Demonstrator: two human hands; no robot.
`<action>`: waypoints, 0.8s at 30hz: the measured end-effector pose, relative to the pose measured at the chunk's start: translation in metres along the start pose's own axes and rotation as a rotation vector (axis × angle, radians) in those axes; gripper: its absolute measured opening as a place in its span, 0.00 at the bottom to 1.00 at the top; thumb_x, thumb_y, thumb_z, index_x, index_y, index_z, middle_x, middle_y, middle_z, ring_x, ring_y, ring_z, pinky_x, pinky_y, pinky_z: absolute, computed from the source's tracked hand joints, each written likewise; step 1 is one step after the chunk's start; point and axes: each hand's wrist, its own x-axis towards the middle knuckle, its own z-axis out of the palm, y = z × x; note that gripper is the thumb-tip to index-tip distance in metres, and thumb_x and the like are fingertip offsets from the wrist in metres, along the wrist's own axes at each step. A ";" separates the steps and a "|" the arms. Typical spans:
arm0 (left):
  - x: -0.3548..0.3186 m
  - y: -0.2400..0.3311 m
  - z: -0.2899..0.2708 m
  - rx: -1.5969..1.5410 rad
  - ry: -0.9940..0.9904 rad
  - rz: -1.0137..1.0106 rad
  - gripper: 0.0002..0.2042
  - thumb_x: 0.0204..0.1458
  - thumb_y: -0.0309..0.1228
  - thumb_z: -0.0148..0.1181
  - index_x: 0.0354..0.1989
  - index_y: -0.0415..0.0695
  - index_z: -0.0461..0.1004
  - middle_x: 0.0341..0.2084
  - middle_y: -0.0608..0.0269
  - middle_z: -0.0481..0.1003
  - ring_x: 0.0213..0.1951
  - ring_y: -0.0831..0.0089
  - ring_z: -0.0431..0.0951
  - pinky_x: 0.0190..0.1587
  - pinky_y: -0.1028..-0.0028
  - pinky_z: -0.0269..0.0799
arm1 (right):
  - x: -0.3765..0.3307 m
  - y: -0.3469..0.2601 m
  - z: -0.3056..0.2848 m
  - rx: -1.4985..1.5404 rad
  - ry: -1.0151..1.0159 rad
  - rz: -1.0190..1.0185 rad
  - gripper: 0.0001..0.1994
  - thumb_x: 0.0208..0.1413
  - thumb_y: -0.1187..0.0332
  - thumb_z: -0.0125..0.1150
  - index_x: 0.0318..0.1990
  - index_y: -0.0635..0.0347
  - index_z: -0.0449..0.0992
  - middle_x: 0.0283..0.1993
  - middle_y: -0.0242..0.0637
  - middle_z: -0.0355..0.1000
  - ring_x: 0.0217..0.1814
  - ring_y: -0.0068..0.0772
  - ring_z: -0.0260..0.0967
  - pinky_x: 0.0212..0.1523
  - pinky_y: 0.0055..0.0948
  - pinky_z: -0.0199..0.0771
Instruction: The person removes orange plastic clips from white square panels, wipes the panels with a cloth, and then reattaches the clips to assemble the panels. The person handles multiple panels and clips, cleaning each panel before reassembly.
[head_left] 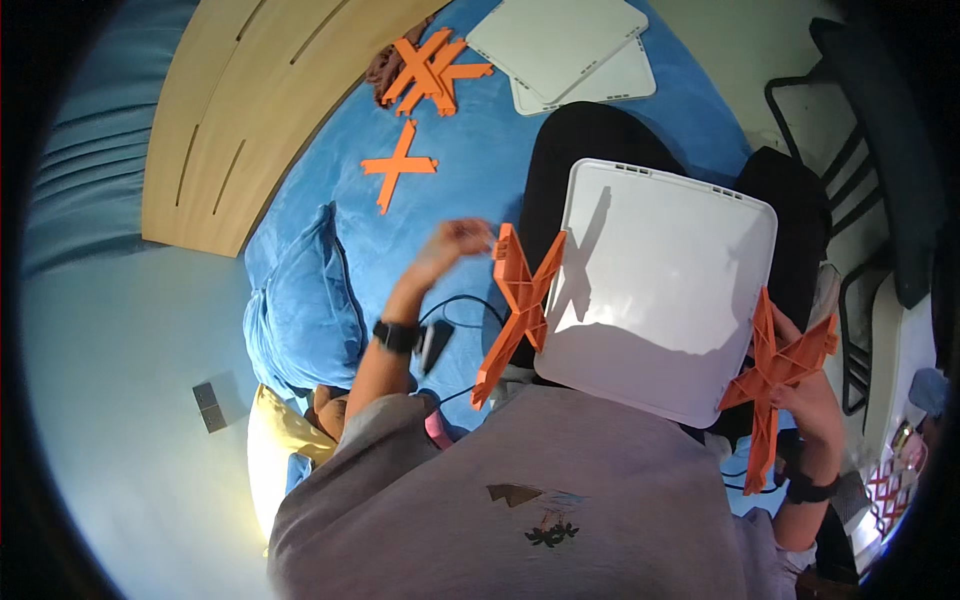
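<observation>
A white square panel [665, 290] with rounded corners lies across my lap. At its left edge stands an orange X-shaped support [520, 290], touching the panel. My left hand [455, 247] is beside the upper end of that support; its fingers are blurred, and I cannot tell whether they touch it. A second orange X-shaped support [775, 372] stands at the panel's right edge, with the fingers of my right hand [805, 400] wrapped round it from the outer side.
Several orange X-shaped supports [425, 75] lie piled on the blue bedding [470, 180], one apart from the pile. Two white panels [560, 45] are stacked farther off. A wooden headboard-like panel [260, 110] and blue pillow [310, 310] are left; a dark chair [860, 150] is right.
</observation>
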 end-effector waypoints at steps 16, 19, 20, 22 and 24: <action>0.066 -0.047 -0.135 0.875 0.815 -0.101 0.18 0.60 0.45 0.40 0.40 0.40 0.63 0.31 0.37 0.73 0.35 0.39 0.73 0.33 0.51 0.66 | -0.024 -0.047 -0.112 -0.594 0.783 -0.190 0.13 0.61 0.57 0.49 0.29 0.55 0.67 0.17 0.25 0.62 0.12 0.11 0.56 0.11 0.11 0.49; 0.051 0.058 -0.090 0.683 0.725 0.309 0.15 0.61 0.40 0.42 0.36 0.40 0.67 0.16 0.64 0.66 0.16 0.77 0.66 0.19 0.75 0.62 | -0.004 -0.082 -0.115 -0.587 0.583 -0.559 0.14 0.61 0.60 0.47 0.46 0.58 0.71 0.36 0.33 0.72 0.26 0.17 0.67 0.28 0.18 0.70; 0.042 0.102 -0.075 0.690 0.565 0.305 0.16 0.62 0.39 0.40 0.37 0.40 0.69 0.16 0.67 0.66 0.16 0.79 0.65 0.18 0.78 0.61 | 0.004 -0.095 -0.110 -0.768 0.513 -0.699 0.14 0.60 0.62 0.48 0.49 0.57 0.71 0.41 0.35 0.72 0.37 0.22 0.68 0.40 0.23 0.69; 0.028 0.183 -0.034 0.737 0.371 0.293 0.17 0.63 0.39 0.38 0.39 0.38 0.71 0.17 0.68 0.69 0.15 0.83 0.65 0.18 0.81 0.61 | 0.027 -0.126 -0.093 -0.784 0.486 -0.810 0.19 0.56 0.68 0.52 0.56 0.58 0.66 0.50 0.38 0.71 0.52 0.29 0.68 0.53 0.32 0.68; 0.016 0.251 0.013 0.933 0.229 0.294 0.16 0.62 0.37 0.42 0.35 0.38 0.72 0.16 0.68 0.70 0.14 0.85 0.64 0.17 0.83 0.60 | 0.037 -0.146 -0.062 -0.969 0.433 -1.141 0.18 0.56 0.65 0.54 0.53 0.60 0.68 0.45 0.41 0.72 0.47 0.31 0.70 0.49 0.31 0.70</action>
